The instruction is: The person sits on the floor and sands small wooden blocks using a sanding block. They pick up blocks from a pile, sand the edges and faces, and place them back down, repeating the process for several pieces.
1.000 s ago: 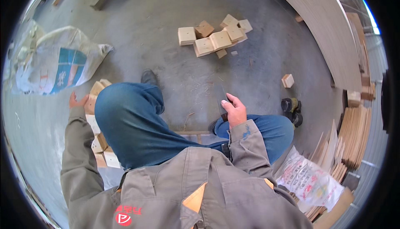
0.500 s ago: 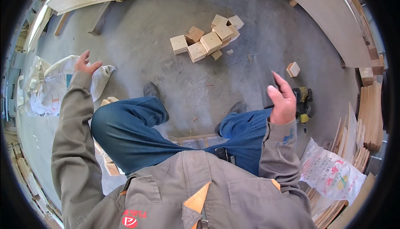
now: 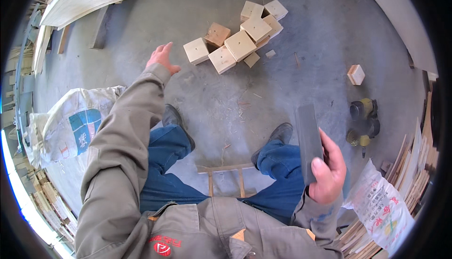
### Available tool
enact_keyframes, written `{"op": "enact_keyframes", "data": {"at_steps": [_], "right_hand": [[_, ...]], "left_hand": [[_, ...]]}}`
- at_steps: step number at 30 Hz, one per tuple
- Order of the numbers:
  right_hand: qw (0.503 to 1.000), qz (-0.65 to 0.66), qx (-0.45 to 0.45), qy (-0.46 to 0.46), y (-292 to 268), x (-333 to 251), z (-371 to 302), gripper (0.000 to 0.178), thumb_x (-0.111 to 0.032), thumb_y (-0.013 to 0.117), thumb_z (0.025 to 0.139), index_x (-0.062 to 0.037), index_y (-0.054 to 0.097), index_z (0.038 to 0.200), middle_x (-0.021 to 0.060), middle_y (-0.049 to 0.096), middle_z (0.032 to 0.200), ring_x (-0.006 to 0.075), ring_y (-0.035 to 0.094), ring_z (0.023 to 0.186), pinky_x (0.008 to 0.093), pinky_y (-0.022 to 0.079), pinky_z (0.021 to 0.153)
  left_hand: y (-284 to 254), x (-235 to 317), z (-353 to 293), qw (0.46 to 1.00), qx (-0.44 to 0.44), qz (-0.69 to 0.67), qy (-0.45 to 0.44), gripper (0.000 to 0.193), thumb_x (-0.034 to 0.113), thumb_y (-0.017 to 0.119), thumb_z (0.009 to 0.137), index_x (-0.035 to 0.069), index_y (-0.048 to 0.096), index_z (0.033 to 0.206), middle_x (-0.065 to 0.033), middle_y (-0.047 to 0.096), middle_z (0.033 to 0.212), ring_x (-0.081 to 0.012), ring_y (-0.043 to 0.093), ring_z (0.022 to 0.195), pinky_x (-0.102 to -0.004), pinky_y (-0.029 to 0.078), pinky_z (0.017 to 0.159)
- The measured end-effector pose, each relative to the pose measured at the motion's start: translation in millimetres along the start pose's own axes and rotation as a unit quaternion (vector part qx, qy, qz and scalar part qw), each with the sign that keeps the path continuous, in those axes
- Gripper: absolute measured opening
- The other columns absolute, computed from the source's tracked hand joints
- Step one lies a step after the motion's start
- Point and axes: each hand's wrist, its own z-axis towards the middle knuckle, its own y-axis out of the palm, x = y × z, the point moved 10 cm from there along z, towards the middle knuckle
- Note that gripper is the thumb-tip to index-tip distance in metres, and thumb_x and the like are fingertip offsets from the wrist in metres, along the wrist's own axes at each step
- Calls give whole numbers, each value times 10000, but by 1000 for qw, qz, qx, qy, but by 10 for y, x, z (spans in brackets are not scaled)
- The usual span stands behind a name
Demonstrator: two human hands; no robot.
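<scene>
My right hand [image 3: 329,169] grips a flat, dark grey rectangular bar [image 3: 308,141] upright, thumb across its near end and fingers along its right side. What the bar is made of, I cannot make out. My left hand [image 3: 162,58] is held out open, thumb apart from the fingers, with nothing in it. Just to its right, a pile of square wooden blocks [image 3: 240,44] lies on the concrete floor. The nearest of them is a pale block [image 3: 196,51], apart from my fingers. Most blocks show a small dark hole on top.
A single block [image 3: 356,75] lies at the right, beyond yellow-and-black power tools [image 3: 361,109]. A white sack [image 3: 61,132] lies at the left, a printed bag [image 3: 381,207] at the lower right beside wood strips [image 3: 414,150]. Stacked sheets [image 3: 84,0] stand far left.
My left hand has moved right, from above the sack to beside the block pile. My right hand has come lower and nearer; the grey bar's broad face now shows.
</scene>
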Motion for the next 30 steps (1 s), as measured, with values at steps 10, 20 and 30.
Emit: {"op": "enact_keyframes", "data": {"at_steps": [10,20,30], "right_hand": [[998,-15,21,59,-65,218,350,793,-313,632,859,181,420,1443,283,558,1397,295,575,1281,380,410,1112],[991,-74,58,91,-137,185,411,837,-424,684,829,159,496,1401,263,560,1400,305,568,1283,403,410,1109],[999,-31,-15,-39,-175,-12,-64,644,-136,648,875,148,460,1423,291,502,1464,327,520,1345,438,382,1142]], "left_hand": [[963,412,909,998,-48,42,-7,1104,242,877,685,97,273,1599,-108,333,1639,-286,306,1521,-405,338,1222],[1109,310,1020,996,-25,57,-57,915,215,851,665,72,419,1459,-152,534,1405,-343,496,1342,-403,440,1121],[517,-191,-92,992,54,-96,-67,1007,324,901,561,56,452,1422,-166,537,1342,-329,543,1267,-394,481,1080]]}}
